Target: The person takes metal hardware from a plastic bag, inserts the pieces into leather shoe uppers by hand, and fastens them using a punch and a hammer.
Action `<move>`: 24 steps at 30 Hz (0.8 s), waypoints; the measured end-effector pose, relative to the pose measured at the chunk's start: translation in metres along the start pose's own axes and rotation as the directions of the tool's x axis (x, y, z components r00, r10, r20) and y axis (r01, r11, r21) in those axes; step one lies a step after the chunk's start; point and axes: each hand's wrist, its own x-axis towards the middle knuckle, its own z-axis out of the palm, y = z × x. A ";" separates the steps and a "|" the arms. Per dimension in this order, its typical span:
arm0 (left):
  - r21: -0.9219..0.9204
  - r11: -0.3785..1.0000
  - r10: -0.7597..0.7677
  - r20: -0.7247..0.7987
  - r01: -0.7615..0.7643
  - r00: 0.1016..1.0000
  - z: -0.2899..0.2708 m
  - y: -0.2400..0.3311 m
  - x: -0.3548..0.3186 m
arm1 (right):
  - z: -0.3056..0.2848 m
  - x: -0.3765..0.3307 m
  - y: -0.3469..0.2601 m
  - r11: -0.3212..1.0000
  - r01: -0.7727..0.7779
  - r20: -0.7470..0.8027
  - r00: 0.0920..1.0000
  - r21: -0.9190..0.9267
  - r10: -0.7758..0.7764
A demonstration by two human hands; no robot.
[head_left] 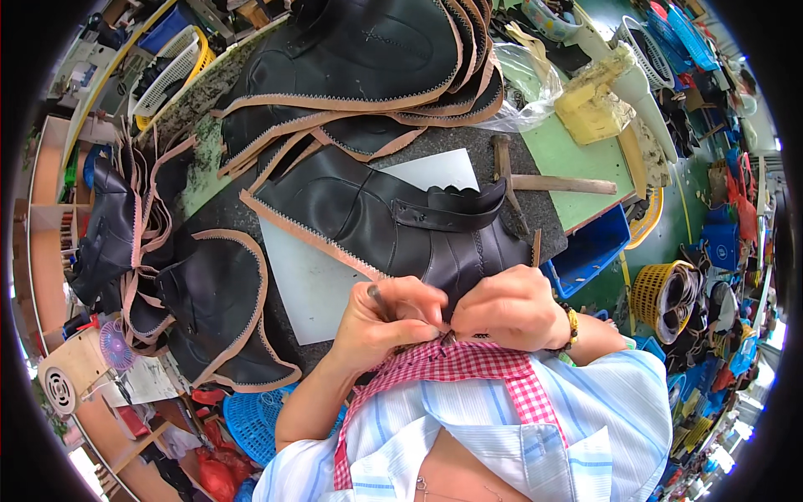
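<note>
Both hands pinch near edge of black leather boot upper with tan trim; left hand also holds thin tool; right hand alongside; upper's long axis runs away leftward.

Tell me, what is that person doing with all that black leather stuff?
A person at a workbench pinches the near edge of a black leather boot upper with both hands. The left hand also holds a thin dark tool, and the right hand grips the leather beside it. More cut leather pieces are stacked behind, and a hammer lies on the bench.
</note>
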 end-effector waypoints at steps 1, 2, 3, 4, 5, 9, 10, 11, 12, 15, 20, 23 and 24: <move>-0.112 0.989 -0.103 -0.067 0.095 0.992 0.001 -0.002 -0.001 | -0.001 -0.003 0.002 1.000 -0.006 0.007 1.000 0.002 0.006; -0.227 0.957 -0.211 -0.123 0.180 0.970 0.002 -0.004 -0.004 | -0.002 -0.005 0.001 0.997 0.060 0.065 0.996 -0.049 -0.057; -0.232 0.956 -0.213 -0.128 0.179 0.969 0.002 -0.007 -0.007 | -0.001 -0.007 0.001 0.987 0.129 0.125 0.985 -0.096 -0.117; -0.199 0.964 -0.199 -0.101 0.176 0.975 0.001 -0.013 -0.009 | 0.004 -0.007 0.003 0.981 0.163 0.094 0.984 -0.101 -0.154; -0.164 0.971 -0.185 -0.072 0.171 0.980 0.001 -0.018 -0.010 | 0.006 -0.009 0.005 0.982 0.161 0.096 0.984 -0.097 -0.152; -0.158 0.966 -0.216 -0.064 0.204 0.974 0.007 -0.015 -0.012 | 0.011 -0.014 0.004 0.985 0.147 0.086 0.986 -0.088 -0.140; -0.157 0.966 -0.216 -0.065 0.204 0.974 0.008 -0.016 -0.013 | 0.012 -0.014 0.003 0.985 0.148 0.078 0.987 -0.089 -0.141; -0.222 0.950 -0.236 -0.047 0.220 0.971 0.009 -0.017 -0.014 | 0.013 -0.014 0.002 0.985 0.150 0.078 0.987 -0.089 -0.143; -0.284 0.929 -0.254 -0.028 0.236 0.967 0.010 -0.017 -0.015 | 0.013 -0.013 0.001 0.988 0.145 0.067 0.988 -0.051 -0.142; -0.314 0.924 -0.252 -0.069 0.219 0.965 0.016 -0.013 -0.016 | 0.016 -0.011 -0.001 0.991 0.131 0.023 0.991 -0.004 -0.131; 0.686 0.708 0.169 0.070 -0.171 0.983 0.004 0.025 0.024 | -0.004 0.007 -0.005 0.988 -0.104 0.056 0.994 0.110 0.098; 0.990 -0.036 0.161 0.138 -0.134 0.977 -0.038 0.059 0.080 | -0.009 0.009 0.015 0.805 -0.576 0.068 0.817 0.141 0.572; 0.982 -0.091 0.001 0.169 -0.168 0.986 -0.056 0.063 0.095 | -0.004 0.004 0.024 0.772 -0.610 0.069 0.790 0.176 0.609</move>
